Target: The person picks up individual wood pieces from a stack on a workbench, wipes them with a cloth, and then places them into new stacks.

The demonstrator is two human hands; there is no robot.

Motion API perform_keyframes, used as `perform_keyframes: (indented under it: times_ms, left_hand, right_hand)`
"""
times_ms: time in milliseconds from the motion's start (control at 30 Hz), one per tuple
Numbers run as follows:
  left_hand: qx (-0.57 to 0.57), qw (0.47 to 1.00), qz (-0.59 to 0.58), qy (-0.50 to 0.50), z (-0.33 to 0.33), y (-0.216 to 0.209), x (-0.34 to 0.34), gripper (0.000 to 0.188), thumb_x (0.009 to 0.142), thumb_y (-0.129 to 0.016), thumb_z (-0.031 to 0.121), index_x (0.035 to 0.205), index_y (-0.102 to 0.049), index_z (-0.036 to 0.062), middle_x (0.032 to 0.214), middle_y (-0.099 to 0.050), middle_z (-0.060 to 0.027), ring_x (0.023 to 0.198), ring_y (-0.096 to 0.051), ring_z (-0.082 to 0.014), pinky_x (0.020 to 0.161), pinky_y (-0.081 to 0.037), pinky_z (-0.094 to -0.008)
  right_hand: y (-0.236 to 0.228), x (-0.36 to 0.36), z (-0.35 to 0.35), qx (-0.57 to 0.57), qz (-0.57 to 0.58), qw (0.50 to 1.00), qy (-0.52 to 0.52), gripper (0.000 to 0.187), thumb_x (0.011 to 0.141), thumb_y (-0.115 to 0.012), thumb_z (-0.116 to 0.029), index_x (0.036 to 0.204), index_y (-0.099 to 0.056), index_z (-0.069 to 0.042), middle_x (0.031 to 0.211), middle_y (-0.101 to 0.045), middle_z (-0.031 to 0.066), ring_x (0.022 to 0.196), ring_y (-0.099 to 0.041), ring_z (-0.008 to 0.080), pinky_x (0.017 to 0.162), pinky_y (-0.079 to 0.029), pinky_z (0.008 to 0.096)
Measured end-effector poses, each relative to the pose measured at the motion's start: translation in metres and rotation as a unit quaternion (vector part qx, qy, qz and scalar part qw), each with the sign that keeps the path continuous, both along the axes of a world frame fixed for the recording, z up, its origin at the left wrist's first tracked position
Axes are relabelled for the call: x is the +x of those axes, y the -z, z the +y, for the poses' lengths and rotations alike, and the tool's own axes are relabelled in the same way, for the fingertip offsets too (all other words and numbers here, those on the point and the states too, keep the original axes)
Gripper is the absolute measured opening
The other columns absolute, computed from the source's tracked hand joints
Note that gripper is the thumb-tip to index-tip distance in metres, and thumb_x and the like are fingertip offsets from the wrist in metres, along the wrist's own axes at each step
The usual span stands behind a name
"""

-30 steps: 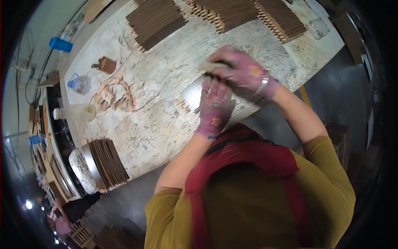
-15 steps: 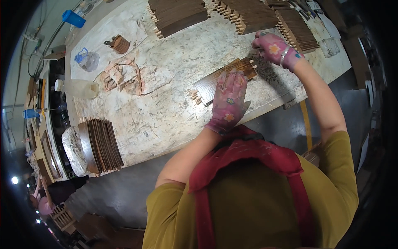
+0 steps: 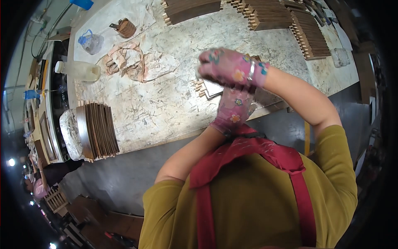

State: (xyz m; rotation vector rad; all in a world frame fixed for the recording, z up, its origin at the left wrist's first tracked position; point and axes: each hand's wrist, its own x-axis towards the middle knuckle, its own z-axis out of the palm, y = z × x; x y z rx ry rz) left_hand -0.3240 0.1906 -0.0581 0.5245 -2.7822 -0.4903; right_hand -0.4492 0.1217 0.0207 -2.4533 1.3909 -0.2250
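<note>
My left hand (image 3: pixel 235 108), in a pink flowered glove, rests on a small stack of dark brown wooden slats (image 3: pixel 214 89) with pale pegs at the ends. Its fingers are covered by my right hand; the part that shows lies as it did when the fingers were flat. Crossing above it, my right hand (image 3: pixel 230 68) wears a matching glove with a silvery band at the wrist. Its fingers are curled, and a whitish edge shows under them, too unclear to name. Between the hands and the table, most of the slats are hidden.
Stacked pegged slats stand at the far side (image 3: pixel 271 15), far right (image 3: pixel 311 35) and near left (image 3: pixel 97 130). A crumpled cloth (image 3: pixel 126 62), a clear jug (image 3: pixel 91 43), a plastic bottle (image 3: pixel 81 71) and a brown container with a brush (image 3: pixel 125 28) sit at left. Another person (image 3: pixel 41 182) is at far left.
My right hand has swept left from beyond the slats' right end to over their left part, crossing my left hand. My left hand stays on the slats. The view has shifted slightly.
</note>
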Motion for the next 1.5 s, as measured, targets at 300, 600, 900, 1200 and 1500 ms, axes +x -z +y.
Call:
perform_keyframes:
  times_ms: [300,600,900,1200,1500]
  left_hand:
    - [-0.036,0.996,-0.014,-0.086,-0.051,-0.043,0.039,0.088,0.076,-0.075,0.046,0.139,-0.044,-0.0079,0.143,-0.042,-0.0286,0.136,-0.037,-0.0458,0.115,-0.025,-0.0539]
    - [0.013,0.996,0.003,-0.083,-0.049,-0.044,0.053,0.082,0.079,-0.076,0.035,0.142,-0.041,-0.0047,0.149,-0.037,-0.0261,0.141,-0.031,-0.0426,0.116,-0.027,-0.0518]
    - [-0.075,0.997,0.000,-0.037,-0.056,-0.079,0.031,0.093,0.071,-0.081,0.054,0.141,-0.046,0.0034,0.141,-0.045,-0.0244,0.133,-0.040,-0.0424,0.110,-0.034,-0.0520]
    - [-0.012,0.997,-0.075,0.003,-0.083,-0.083,0.005,0.074,0.077,-0.079,0.029,0.142,-0.049,0.0130,0.123,-0.057,-0.0202,0.111,-0.057,-0.0379,0.095,-0.048,-0.0445]
    - [0.264,0.948,-0.177,-0.037,-0.110,-0.099,0.006,0.040,0.097,-0.057,0.035,0.123,-0.059,0.0057,0.101,-0.067,-0.0237,0.100,-0.065,-0.0375,0.085,-0.049,-0.0425]
  right_hand:
    - [0.005,-0.018,0.041,-0.130,-0.471,0.818,0.305,0.035,0.090,-0.070,-0.028,0.113,-0.066,-0.002,0.114,-0.062,0.0106,0.106,-0.059,0.0230,0.096,-0.047,0.0338]
    - [0.023,-0.050,0.058,-0.070,-0.580,0.611,0.535,0.053,0.082,-0.078,-0.036,0.121,-0.064,-0.002,0.109,-0.070,0.0132,0.094,-0.069,0.0199,0.083,-0.058,0.0311]
    - [0.046,-0.098,0.100,-0.179,-0.721,0.472,0.474,0.038,0.089,-0.071,-0.012,0.121,-0.061,0.007,0.112,-0.065,0.0089,0.098,-0.063,0.0122,0.088,-0.051,0.0242]
    - [0.016,-0.084,0.134,-0.210,-0.602,0.616,0.462,0.039,0.090,-0.074,-0.020,0.118,-0.063,0.005,0.117,-0.064,0.0111,0.107,-0.063,0.0169,0.094,-0.051,0.0279]
    - [0.031,-0.088,0.158,-0.128,-0.683,0.533,0.483,0.035,0.092,-0.067,-0.005,0.124,-0.059,0.007,0.117,-0.064,0.0105,0.107,-0.062,0.0150,0.096,-0.049,0.0257]
